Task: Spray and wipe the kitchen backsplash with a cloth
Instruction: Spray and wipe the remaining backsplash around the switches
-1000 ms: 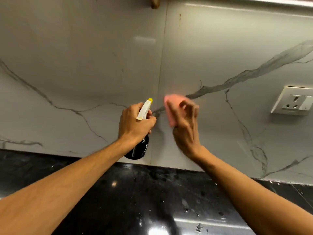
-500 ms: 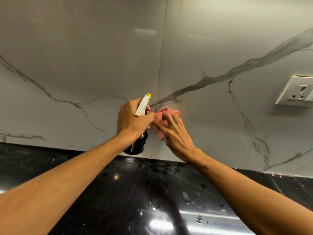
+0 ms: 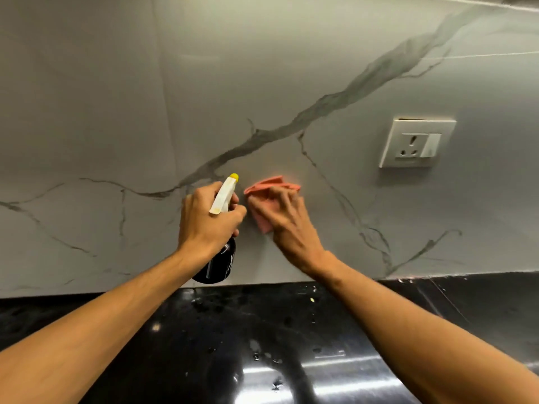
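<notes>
The backsplash [image 3: 291, 68] is pale grey marble-look tile with dark veins. My left hand [image 3: 208, 221] grips a spray bottle [image 3: 217, 266] with a black body and a white trigger head tipped in yellow, held upright close to the wall. Just to its right, my right hand [image 3: 287, 221] presses a folded pink cloth [image 3: 267, 196] flat against the backsplash. My fingers cover most of the cloth; its top and left edges show.
A white wall socket with a switch [image 3: 415, 144] is set into the backsplash to the upper right. A glossy black countertop [image 3: 233, 330] with water droplets runs below the wall. A vertical tile joint [image 3: 162, 83] runs left of the bottle.
My right hand and the cloth slid down and left beside the bottle, and now sit a little to the right and higher. The left hand kept holding the bottle.
</notes>
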